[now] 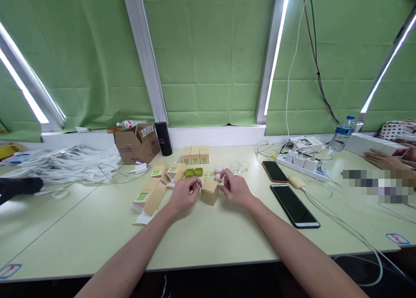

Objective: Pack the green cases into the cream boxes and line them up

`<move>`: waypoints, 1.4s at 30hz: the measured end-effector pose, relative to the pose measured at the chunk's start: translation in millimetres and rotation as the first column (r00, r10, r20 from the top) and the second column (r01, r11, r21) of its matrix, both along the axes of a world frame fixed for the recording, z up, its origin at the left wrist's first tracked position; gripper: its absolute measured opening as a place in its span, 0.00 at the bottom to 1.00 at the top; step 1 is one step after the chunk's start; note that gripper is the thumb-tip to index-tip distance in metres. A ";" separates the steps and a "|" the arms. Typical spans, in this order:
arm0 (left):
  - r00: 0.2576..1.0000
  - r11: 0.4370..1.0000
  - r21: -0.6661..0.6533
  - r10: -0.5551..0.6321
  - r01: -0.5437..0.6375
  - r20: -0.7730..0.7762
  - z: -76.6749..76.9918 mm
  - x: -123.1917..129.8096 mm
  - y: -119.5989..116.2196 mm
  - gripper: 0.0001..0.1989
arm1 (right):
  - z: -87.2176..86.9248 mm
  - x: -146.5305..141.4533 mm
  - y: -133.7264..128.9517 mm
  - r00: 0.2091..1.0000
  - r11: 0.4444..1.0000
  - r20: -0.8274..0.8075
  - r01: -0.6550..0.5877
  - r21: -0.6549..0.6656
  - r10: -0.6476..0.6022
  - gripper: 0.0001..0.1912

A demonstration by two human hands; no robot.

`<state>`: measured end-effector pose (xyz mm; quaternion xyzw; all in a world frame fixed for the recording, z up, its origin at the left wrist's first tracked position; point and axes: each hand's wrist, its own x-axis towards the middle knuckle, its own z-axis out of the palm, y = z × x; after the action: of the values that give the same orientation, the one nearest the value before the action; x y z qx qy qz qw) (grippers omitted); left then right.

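A small tan cardboard box point(209, 194) with its top folded over stands on the table between my two hands. My left hand point(186, 194) is at its left side, fingers curled in and tips pressed together; whether anything is between them is hidden. On the other side, my right hand point(236, 188) has bent fingers with a gap between thumb and forefinger, the thumb close to the box edge. Just behind are green square containers point(194, 172), small yellow pieces point(208, 175) and pale pink cylinders point(219, 173). Opened cartons with green labels point(149, 196) lie to the left.
Three closed small boxes point(195, 155) stand in a row behind. Clear cups point(239, 168) sit right of them. Two phones point(294, 206), a power strip point(302, 165) and loose cables lie at right. A brown carton point(137, 146) and black cylinder point(163, 139) stand back left. Another person's hands point(386, 161) hold a white box.
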<state>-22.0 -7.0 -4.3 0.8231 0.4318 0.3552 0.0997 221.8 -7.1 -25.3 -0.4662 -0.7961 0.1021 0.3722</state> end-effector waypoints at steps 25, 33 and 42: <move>0.993 0.993 -0.103 0.050 -0.061 -0.106 2.6 6.1 -3.9 0.08 | -4.7 -3.3 4.2 0.998 0.993 0.009 0.069 -0.093 -0.069 0.12; 0.994 0.994 -0.097 0.033 -0.043 -0.104 0.3 4.1 -2.4 0.07 | -6.6 -6.5 5.2 0.983 0.975 0.091 0.172 -0.137 -0.161 0.09; 0.918 0.970 -0.087 0.184 -0.227 -0.351 -1.2 5.5 1.7 0.08 | 0.7 -7.0 0.4 0.922 0.956 0.345 0.243 -0.163 -0.175 0.11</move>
<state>-16.6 -5.3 -5.5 0.8140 0.5482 0.1883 0.0377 214.8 -6.7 -24.6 -0.5946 -0.7776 0.0635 0.1942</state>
